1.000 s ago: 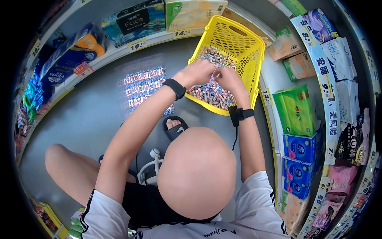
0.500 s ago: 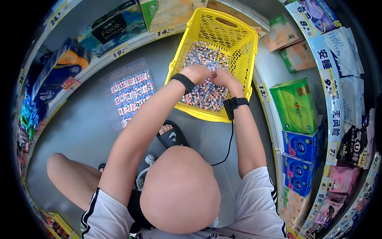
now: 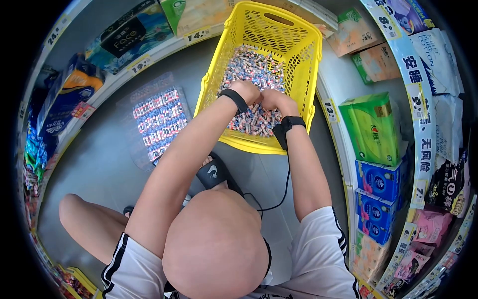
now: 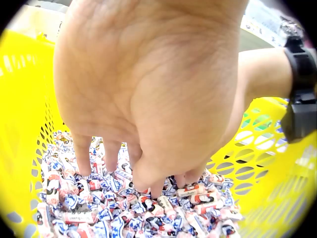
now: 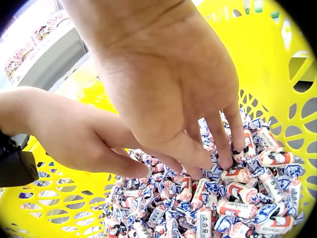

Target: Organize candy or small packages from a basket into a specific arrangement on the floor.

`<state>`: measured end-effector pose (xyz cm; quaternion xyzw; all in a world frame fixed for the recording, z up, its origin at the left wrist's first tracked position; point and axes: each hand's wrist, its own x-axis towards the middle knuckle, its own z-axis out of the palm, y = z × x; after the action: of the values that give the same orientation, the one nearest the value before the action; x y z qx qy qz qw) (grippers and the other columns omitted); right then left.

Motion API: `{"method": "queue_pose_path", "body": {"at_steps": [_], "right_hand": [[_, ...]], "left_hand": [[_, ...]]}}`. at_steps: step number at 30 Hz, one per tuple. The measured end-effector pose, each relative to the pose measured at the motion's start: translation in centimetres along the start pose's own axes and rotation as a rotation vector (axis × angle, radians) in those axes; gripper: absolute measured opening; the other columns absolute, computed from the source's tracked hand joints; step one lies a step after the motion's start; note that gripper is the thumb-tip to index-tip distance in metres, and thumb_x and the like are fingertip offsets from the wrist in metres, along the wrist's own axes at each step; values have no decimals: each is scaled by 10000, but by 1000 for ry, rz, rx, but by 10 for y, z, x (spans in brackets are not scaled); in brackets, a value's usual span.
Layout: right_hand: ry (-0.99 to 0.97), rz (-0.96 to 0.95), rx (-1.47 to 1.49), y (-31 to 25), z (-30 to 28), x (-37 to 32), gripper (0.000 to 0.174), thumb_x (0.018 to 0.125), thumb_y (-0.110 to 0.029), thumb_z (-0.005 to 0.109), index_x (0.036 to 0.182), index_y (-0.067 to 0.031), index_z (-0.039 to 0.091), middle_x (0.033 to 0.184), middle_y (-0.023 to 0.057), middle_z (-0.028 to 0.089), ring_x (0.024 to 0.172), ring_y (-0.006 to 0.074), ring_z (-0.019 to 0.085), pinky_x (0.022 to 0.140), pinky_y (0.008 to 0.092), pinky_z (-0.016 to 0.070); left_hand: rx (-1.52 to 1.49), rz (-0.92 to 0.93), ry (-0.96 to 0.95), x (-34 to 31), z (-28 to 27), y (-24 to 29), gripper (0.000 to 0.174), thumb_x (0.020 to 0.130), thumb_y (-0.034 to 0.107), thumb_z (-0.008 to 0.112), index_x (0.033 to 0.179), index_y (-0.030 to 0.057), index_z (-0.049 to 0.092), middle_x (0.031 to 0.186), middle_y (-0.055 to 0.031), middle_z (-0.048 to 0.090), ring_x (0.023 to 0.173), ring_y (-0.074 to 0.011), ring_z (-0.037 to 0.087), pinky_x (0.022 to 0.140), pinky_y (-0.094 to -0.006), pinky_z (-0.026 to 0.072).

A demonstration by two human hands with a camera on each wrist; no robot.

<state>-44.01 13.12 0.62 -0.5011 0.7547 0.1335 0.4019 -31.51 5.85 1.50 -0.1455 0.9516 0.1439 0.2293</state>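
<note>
Wrapped candies (image 3: 255, 67) in white, blue and red cover the bottom of a yellow basket (image 3: 302, 74). Side by side over them, the left hand (image 3: 245, 91) and right hand (image 3: 280, 101) almost meet. In the left wrist view, the left hand (image 4: 148, 84) points its fingers down among the candies (image 4: 119, 213), with the thumb alongside. The right wrist view has the right hand (image 5: 171, 82) with fingers spread downward, touching the candies (image 5: 237, 208); the left hand (image 5: 89, 134) is beside it. Some fingertips are hidden, and no candy is visibly gripped.
Left of the basket, a clear pack with rows of similar candies (image 3: 160, 122) lies on the grey floor (image 3: 99, 154). Shelves with tissue packs (image 3: 371, 128) curve along the right; more packs (image 3: 130, 36) stand at the back left. A sandaled foot (image 3: 216, 173) is below the basket.
In the head view the basket, both hands and the clear pack have shifted left. The hands stay close together over the candies.
</note>
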Motion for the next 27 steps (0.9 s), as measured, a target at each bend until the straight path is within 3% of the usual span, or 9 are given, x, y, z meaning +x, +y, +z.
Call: {"method": "queue_pose_path", "body": {"at_steps": [2,4,5,7,15,17,20,21,27], "right_hand": [[-13,-5,-15,3,1,4,504,797,3,561,1272,-92,698,1212,221,706,1116,373,681,934,427,540],[34,-59,-37,10,8,16,334,919,-235,603,1142,-17,722,1182,215,717,1078,376,698,887,444,557],[35,-59,-38,15,9,22,334,919,-235,603,1142,-17,722,1182,215,717,1078,376,698,887,444,557],[-9,29,-20,10,6,17,499,810,23,524,1257,-94,711,1207,209,714,1122,357,684,945,420,536],[34,-97,15,29,-2,14,427,851,-17,602,1245,-127,725,1149,145,745,1042,290,698,909,385,537],[72,-263,39,39,-7,11,355,863,-85,678,1212,-123,734,1097,130,752,972,278,694,870,385,536],[53,-321,32,38,-21,-2,324,856,-109,715,1179,-111,739,1075,133,748,956,256,690,851,392,532],[58,-261,50,29,-27,-17,293,840,-106,736,1130,-71,757,1051,126,763,932,221,701,855,365,539],[169,-289,224,10,-39,-59,209,787,-104,770,972,-11,802,907,106,789,860,181,740,825,316,564]], "left_hand": [[41,2,-10,2,4,2,393,929,128,596,1319,132,643,1218,-149,712,1039,-345,720,868,-465,591],[87,-21,7,-9,0,7,375,936,150,599,1307,132,651,1271,-131,674,1098,-329,695,907,-462,579],[88,-21,8,-9,0,6,375,936,150,599,1307,132,651,1271,-131,674,1098,-329,695,907,-462,579],[20,30,33,-3,10,2,380,936,181,617,1311,125,647,1306,-106,635,1214,-296,627,960,-468,559],[18,62,68,6,26,-2,411,917,201,645,1317,108,634,1275,-90,634,1340,-283,505,992,-458,549],[-16,76,171,7,30,0,417,899,186,664,1305,99,630,1231,-101,646,1276,-311,563,969,-463,554],[-71,52,121,-2,12,6,394,877,158,685,1266,107,651,1190,-123,663,1168,-345,632,932,-461,560],[-74,105,153,-6,7,7,323,856,125,695,1177,100,697,1140,-146,677,1066,-363,676,899,-460,565],[-215,183,397,-55,-15,12,225,794,8,672,1013,33,716,1008,-179,700,993,-376,696,853,-468,566]]}}
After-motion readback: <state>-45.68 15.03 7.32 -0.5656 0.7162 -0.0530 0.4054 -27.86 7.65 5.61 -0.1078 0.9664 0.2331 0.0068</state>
